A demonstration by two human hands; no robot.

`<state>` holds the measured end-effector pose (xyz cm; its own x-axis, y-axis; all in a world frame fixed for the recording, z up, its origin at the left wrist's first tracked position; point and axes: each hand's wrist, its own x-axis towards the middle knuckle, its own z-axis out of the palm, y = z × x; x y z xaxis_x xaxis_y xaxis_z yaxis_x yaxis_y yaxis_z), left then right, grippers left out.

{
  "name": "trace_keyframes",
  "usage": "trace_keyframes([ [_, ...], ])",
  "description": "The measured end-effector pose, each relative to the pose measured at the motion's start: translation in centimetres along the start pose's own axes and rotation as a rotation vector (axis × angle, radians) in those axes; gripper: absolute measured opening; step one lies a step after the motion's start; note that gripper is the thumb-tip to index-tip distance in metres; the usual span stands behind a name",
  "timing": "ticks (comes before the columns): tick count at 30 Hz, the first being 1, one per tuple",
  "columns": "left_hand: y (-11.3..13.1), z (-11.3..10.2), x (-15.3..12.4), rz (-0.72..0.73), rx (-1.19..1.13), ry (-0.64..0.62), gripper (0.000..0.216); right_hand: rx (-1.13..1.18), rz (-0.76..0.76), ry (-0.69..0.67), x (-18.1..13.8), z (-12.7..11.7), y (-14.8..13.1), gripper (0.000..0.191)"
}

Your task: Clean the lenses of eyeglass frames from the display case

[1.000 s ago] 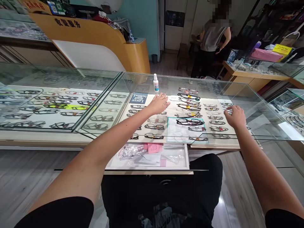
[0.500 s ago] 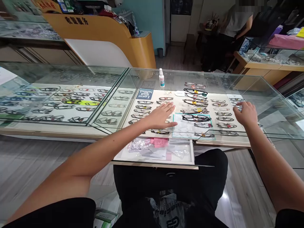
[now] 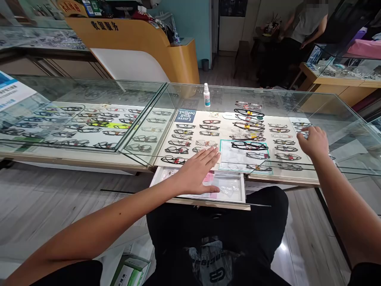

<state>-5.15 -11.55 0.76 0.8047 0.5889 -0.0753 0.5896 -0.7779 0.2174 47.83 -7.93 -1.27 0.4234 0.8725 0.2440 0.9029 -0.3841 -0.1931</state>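
Note:
My left hand (image 3: 197, 171) is flat with fingers stretched out, hovering over the pulled-out white drawer (image 3: 238, 190) at the near edge of the glass display counter (image 3: 312, 107). It covers the plastic bags and pink tag lying in the drawer. My right hand (image 3: 313, 141) rests on the glass top at the right with fingers curled, above rows of eyeglass frames (image 3: 281, 149). Nothing shows in it. A black pair of glasses (image 3: 249, 145) lies on a teal-edged white tray (image 3: 230, 157) between my hands.
A small white spray bottle (image 3: 206, 95) stands on the far part of the glass. A second glass case (image 3: 74, 119) with several frames runs to the left. An orange service desk (image 3: 143, 43) and a standing person (image 3: 306, 24) are behind. A cardboard box (image 3: 127, 272) sits on the floor.
My left hand has drawn back from the middle of the glass top toward me and now hangs over the open drawer. My right hand has barely moved. The view has tilted slightly.

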Motion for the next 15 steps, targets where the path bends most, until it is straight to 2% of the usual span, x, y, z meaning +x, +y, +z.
trace_keyframes([
  [7, 0.2, -0.3, 0.6, 0.001, -0.016, -0.033, 0.133, -0.005, 0.023, -0.032, -0.3, -0.5, -0.5, 0.058],
  [11, -0.2, -0.7, 3.0, 0.007, -0.022, -0.076, 0.136, -0.01, 0.02, -0.032, -0.3, -0.4, -0.4, 0.057],
  [15, -2.6, -2.0, 6.0, -0.053, -0.021, -0.055, 0.128, 0.008, -0.01, -0.015, -0.2, -0.3, -0.1, 0.05],
])
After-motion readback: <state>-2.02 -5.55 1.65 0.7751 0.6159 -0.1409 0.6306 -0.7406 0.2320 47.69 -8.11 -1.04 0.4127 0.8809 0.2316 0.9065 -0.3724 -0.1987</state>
